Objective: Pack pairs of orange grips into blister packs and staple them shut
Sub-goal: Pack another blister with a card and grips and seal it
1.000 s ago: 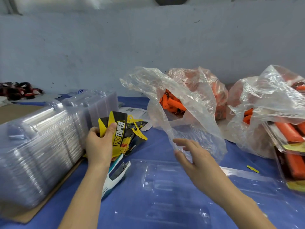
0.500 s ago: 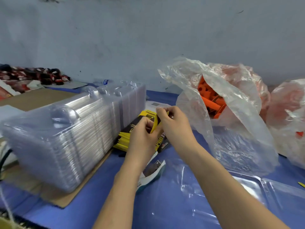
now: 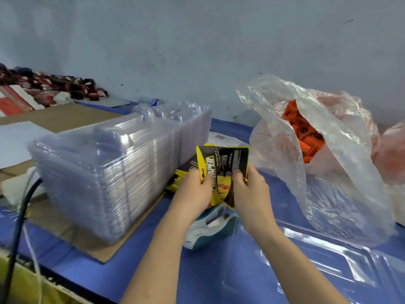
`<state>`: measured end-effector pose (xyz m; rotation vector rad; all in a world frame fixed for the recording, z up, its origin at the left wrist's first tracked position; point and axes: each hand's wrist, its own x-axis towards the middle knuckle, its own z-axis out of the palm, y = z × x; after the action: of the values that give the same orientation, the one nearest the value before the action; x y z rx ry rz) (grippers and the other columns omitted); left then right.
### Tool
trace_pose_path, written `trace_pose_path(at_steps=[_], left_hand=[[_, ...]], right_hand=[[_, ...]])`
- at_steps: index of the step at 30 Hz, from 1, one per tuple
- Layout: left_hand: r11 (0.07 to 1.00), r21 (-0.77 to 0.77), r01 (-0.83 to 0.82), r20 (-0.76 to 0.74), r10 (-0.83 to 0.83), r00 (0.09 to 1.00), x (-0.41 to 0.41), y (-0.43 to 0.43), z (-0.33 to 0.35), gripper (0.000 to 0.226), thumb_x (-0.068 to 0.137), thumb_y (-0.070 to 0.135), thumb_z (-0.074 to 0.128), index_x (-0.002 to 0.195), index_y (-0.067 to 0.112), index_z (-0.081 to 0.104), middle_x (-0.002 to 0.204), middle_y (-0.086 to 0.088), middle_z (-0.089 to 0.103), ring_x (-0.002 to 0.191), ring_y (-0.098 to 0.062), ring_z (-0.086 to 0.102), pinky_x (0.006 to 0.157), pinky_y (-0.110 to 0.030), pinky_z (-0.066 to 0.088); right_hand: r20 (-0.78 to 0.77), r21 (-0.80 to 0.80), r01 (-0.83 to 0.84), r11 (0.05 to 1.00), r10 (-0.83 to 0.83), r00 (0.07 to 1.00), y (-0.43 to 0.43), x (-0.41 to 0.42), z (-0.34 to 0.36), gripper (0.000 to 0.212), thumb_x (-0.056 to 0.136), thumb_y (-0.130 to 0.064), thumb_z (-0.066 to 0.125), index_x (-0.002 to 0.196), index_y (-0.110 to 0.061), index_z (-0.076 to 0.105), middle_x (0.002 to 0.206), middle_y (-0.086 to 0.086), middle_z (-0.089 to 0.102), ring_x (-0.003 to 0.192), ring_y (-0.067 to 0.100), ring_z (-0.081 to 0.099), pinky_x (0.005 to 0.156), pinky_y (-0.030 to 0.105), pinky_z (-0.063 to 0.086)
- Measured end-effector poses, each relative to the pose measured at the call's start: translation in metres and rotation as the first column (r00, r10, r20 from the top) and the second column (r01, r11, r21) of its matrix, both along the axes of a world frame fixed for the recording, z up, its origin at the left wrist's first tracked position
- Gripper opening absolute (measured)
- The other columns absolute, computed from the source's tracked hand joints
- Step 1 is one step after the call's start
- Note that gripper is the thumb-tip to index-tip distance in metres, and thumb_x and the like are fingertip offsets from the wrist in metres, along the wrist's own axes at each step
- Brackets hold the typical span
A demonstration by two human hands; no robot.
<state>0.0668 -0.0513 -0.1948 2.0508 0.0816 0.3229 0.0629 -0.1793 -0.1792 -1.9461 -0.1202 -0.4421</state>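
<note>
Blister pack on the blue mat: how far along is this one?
Done: one blister pack lies open and empty on the mat. In hand: the left hand and right hand both pinch a yellow-and-black card above the card pile. Left: the card and a pair of orange grips, now in their bag, go in; then closing and stapling, with the stapler lying unused below the hands.

This is a small packing workshop, with hand work done in bulk. Left of the left hand, a tall stack of clear blister shells sits on cardboard. Right of the right hand, a big plastic bag holds loose orange grips. Both hands pinch an insert card. A pile of cards lies just beyond the left hand, and a stapler lies beneath the hands on the blue-covered table, which stands against a bare painted wall.
</note>
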Motion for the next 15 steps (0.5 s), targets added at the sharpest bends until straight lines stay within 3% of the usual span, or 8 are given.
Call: trace_pose_path(at_steps=[1,3,5,7,10,12,13,15], left_hand=[[0.999,-0.016,-0.033,0.007,0.033,0.999,0.000,0.000,0.001,0.028,0.102,0.033,0.045,0.090,0.015,0.063,0.077,-0.001,0.064,0.071,-0.018,0.058,0.059,-0.030,0.043],[0.993,-0.084,-0.087,0.005,0.087,0.996,0.003,0.000,0.003,0.028,0.101,0.028,0.046,0.089,0.010,0.064,0.080,-0.007,0.066,0.074,-0.022,0.060,0.062,-0.035,0.045],[0.972,-0.192,-0.132,-0.005,0.133,0.991,0.006,-0.001,0.004,0.029,0.099,0.021,0.046,0.093,0.000,0.064,0.087,-0.020,0.067,0.075,-0.030,0.060,0.069,-0.042,0.050],[0.941,-0.292,-0.169,-0.024,0.170,0.985,0.008,-0.005,0.003,0.028,0.096,0.016,0.045,0.094,-0.006,0.063,0.085,-0.026,0.065,0.069,-0.029,0.056,0.063,-0.038,0.048],[0.847,-0.480,-0.229,-0.081,0.217,0.973,0.010,-0.012,0.005,0.026,0.094,0.013,0.044,0.087,-0.002,0.064,0.076,-0.021,0.064,0.061,-0.025,0.058,0.058,-0.033,0.054],[0.784,-0.576,-0.231,-0.107,0.207,0.972,0.013,-0.017,0.009,0.028,0.092,0.011,0.043,0.081,0.001,0.067,0.073,-0.015,0.067,0.055,-0.024,0.062,0.062,-0.044,0.061],[0.768,-0.598,-0.229,-0.107,0.207,0.972,0.013,-0.020,0.010,0.031,0.091,0.010,0.042,0.078,0.003,0.069,0.072,-0.013,0.069,0.052,-0.021,0.061,0.058,-0.043,0.061],[0.714,-0.653,-0.252,-0.095,0.253,0.963,0.015,-0.024,0.012,0.031,0.090,0.010,0.041,0.081,0.004,0.070,0.074,-0.012,0.070,0.052,-0.019,0.059,0.044,-0.031,0.054]], right_hand=[[0.021,-0.022,0.014,1.000,-0.013,1.000,0.001,0.001,0.000,0.021,0.098,-0.018,0.043,0.080,-0.020,0.053,0.070,-0.006,0.061,0.066,0.019,0.054,0.058,0.035,0.043],[0.073,-0.014,0.026,1.000,-0.025,0.997,0.000,0.003,0.007,0.033,0.098,-0.019,0.043,0.065,-0.018,0.045,0.058,-0.008,0.056,0.055,0.010,0.043,0.053,0.035,0.036],[0.147,-0.024,0.034,0.999,-0.031,0.989,-0.003,0.007,0.019,0.033,0.098,-0.022,0.043,0.066,-0.018,0.048,0.057,-0.008,0.057,0.052,0.009,0.044,0.052,0.032,0.035],[0.210,-0.031,0.067,0.997,-0.059,0.976,-0.008,0.012,0.034,0.030,0.098,-0.023,0.043,0.070,-0.020,0.054,0.059,-0.010,0.062,0.052,0.007,0.052,0.051,0.031,0.037],[0.274,-0.047,0.122,0.991,-0.105,0.956,-0.020,0.018,0.054,0.032,0.098,-0.022,0.042,0.068,-0.019,0.053,0.056,-0.009,0.061,0.051,0.006,0.057,0.051,0.027,0.047],[0.297,-0.037,0.140,0.989,-0.123,0.947,-0.030,0.018,0.065,0.031,0.098,-0.023,0.042,0.070,-0.014,0.053,0.059,-0.003,0.059,0.058,0.014,0.062,0.058,0.043,0.053],[0.324,-0.038,0.163,0.986,-0.142,0.935,-0.037,0.018,0.069,0.031,0.098,-0.023,0.042,0.069,-0.014,0.050,0.058,-0.004,0.057,0.057,0.014,0.060,0.058,0.044,0.051],[0.387,-0.032,0.215,0.976,-0.186,0.903,-0.050,0.014,0.078,0.034,0.098,-0.022,0.043,0.064,-0.018,0.043,0.051,-0.008,0.052,0.049,0.007,0.052,0.054,0.033,0.045]])
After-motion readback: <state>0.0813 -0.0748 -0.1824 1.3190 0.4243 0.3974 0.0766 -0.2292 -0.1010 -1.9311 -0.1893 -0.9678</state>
